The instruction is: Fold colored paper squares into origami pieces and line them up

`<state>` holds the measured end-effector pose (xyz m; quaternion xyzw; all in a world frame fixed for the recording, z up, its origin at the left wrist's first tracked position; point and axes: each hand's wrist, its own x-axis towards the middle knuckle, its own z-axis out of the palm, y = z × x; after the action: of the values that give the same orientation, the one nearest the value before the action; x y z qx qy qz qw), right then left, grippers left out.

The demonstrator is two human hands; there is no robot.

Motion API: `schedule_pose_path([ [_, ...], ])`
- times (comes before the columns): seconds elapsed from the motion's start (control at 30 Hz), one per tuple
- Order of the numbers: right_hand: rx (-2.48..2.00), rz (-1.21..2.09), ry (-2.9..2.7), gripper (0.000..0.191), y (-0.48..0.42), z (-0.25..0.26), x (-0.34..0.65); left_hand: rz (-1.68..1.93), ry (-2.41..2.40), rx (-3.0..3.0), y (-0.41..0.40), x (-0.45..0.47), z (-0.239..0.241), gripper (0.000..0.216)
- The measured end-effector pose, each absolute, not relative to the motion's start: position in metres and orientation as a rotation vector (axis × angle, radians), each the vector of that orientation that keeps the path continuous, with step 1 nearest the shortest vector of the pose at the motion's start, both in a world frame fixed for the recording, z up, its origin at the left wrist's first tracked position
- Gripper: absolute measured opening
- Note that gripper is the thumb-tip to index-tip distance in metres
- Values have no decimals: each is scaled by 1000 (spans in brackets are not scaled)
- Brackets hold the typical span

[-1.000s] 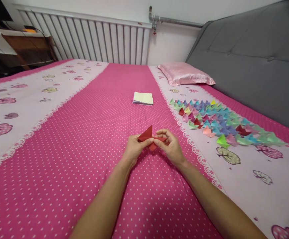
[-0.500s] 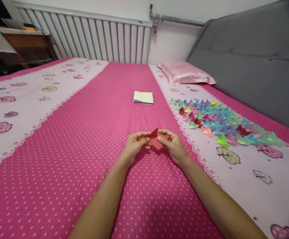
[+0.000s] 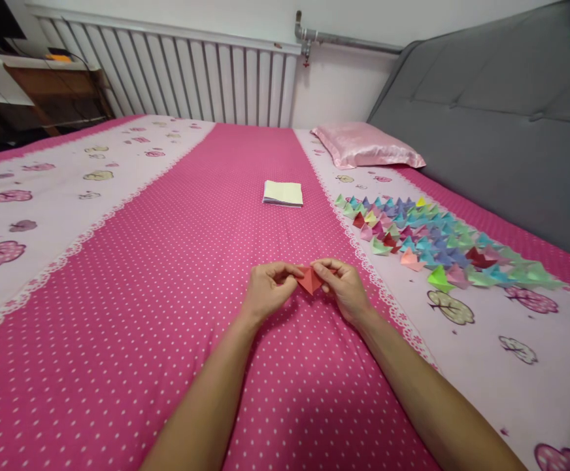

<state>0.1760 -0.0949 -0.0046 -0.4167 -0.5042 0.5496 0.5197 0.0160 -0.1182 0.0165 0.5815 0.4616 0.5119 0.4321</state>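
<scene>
A small red folded paper piece (image 3: 309, 279) is pinched between both of my hands, low over the pink dotted bedspread (image 3: 177, 261). My left hand (image 3: 267, 291) grips its left side with curled fingers. My right hand (image 3: 344, 290) grips its right side, fingers pressed on the fold. Only a small downward-pointing triangle of the paper shows between my fingers.
A stack of pale paper sheets (image 3: 282, 193) lies further up the bed. Several folded paper triangles in many colours (image 3: 427, 239) lie in rows on the right. A pink pillow (image 3: 366, 145) rests by the grey headboard (image 3: 501, 137). A radiator (image 3: 177, 75) lines the far wall.
The upright red flap has been folded down, so the paper is now a smaller flat triangle. Both hands have closed in around it and stayed in the same spot.
</scene>
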Motion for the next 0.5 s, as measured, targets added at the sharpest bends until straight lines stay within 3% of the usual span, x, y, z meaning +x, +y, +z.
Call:
schedule_pose_path([
  [0.27, -1006, 1142, -1416, 20, -94, -8, 179, 1252, 1067, 1639, -122, 13, 15, 20],
  [0.4, -978, 998, -1479, 13, -95, -7, 178, 1280, 1030, 1515, -120, 13, 14, 11],
  [0.5, -941, 883, -1521, 9, -96, -4, 177, 1358, 957, 1369, -117, 15, 14, 18],
])
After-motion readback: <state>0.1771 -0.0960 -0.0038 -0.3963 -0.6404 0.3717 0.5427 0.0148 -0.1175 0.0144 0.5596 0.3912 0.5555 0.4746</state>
